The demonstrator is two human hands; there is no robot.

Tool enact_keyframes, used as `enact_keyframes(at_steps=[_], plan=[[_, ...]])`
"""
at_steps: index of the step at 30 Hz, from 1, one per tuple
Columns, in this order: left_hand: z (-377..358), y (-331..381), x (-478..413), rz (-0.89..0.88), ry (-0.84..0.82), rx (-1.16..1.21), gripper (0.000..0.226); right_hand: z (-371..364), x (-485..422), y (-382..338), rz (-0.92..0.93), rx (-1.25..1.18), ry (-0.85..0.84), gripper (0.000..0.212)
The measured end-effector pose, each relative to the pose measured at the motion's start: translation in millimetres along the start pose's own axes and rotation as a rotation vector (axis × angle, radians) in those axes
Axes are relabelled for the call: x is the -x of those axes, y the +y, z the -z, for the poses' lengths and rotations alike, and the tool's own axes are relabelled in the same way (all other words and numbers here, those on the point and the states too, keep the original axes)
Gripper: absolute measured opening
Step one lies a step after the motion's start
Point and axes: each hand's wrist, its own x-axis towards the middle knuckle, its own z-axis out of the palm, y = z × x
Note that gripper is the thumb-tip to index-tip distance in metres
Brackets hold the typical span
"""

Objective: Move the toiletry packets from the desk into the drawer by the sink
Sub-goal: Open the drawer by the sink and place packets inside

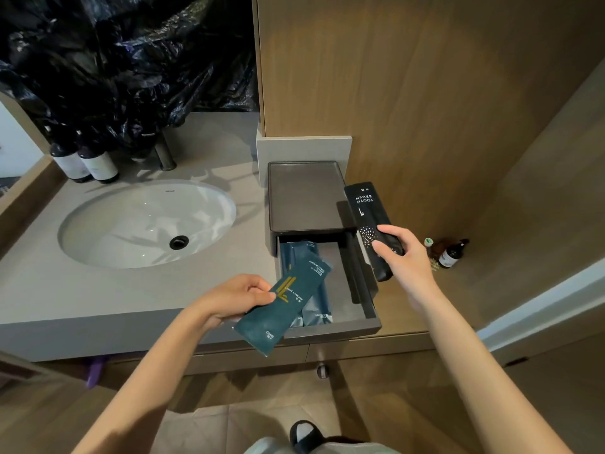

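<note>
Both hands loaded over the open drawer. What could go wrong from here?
1. The left hand pinches the teal packet by one edge only, and its lower end hangs past the drawer front, so it may slip to the floor.
2. The black toothbrush packet in the right hand sits outside the drawer's right wall and could snag there.
3. Packets already inside may bunch up.

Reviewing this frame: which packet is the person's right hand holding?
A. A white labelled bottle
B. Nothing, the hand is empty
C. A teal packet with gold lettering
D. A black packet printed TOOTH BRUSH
D. The right hand grips the black toothbrush packet beside the open drawer, with TOOTH BRUSH legible on it; the teal packet is in the left hand.
</note>
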Motion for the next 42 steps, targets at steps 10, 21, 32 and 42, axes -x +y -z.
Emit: enact_keyframes(at_steps=[10, 21, 32, 42], plan=[[-59, 36, -43, 0.094, 0.101, 0.364, 0.013, -5, -5, 7, -0.007, -0.046, 0.001, 0.03], [-96, 40, -85, 0.103, 0.289, 0.189, 0.013, -6, -12, 16, 0.018, -0.018, -0.019, 0.033], [-83, 27, -76, -0.4, 0.343, -0.945, 0.063, -19, -45, 10, 0.063, 0.027, -0.071, 0.032], [-52, 14, -96, -0.362, -0.033, -1.341, 0.102, -63, -120, 5, 0.099, 0.289, -0.266, 0.038]])
